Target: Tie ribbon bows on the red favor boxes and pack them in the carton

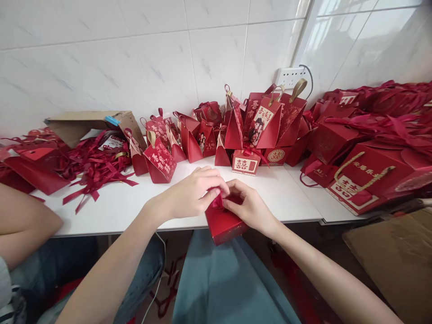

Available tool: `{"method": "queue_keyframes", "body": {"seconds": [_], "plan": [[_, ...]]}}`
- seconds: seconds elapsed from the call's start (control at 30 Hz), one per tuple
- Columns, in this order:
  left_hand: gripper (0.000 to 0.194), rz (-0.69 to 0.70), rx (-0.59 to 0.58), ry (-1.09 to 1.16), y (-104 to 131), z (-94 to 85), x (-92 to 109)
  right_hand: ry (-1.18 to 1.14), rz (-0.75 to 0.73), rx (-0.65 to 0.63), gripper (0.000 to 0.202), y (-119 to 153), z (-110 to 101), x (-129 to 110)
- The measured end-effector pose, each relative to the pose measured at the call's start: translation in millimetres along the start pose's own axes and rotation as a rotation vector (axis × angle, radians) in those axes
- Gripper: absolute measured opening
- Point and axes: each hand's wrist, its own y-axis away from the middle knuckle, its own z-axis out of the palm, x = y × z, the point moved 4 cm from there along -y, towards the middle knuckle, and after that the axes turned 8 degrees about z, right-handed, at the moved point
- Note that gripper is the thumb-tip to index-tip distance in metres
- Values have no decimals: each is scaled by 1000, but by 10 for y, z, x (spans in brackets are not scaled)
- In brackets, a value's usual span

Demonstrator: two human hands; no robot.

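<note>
Glossy red cardboard box (225, 226): at the front edge of the white table (286, 198), body apparently closed.
Dark red satin ribbon (218, 201): gathered on the box top; tying looked unfinished, knot hidden.
Left hand (204, 186): pinched the ribbon.
Right hand (251, 207): gripped the box top, fingertips beside the ribbon.
Loose red ribbons (101, 177): heaped left, unattached.
Small labelled red box (245, 163): bow on top, seemingly complete.
</note>
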Motion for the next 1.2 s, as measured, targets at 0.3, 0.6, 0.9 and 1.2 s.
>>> {"method": "queue_keyframes", "body": {"seconds": [0.3,0.6,0.9,1.2], "plan": [[8,-83,178,522,-20,136,-347,-260,112,-32,35,8,19,70],[7,-246,263,306,122,320,-402,-278,96,98,32,-7,-28,111],[11,-215,280,189,266,438,-198,-185,106,229,24,-13,-15,91],[14,-334,479,310,244,591,-255,-88,52,261,12,-61,-32,82]]}}
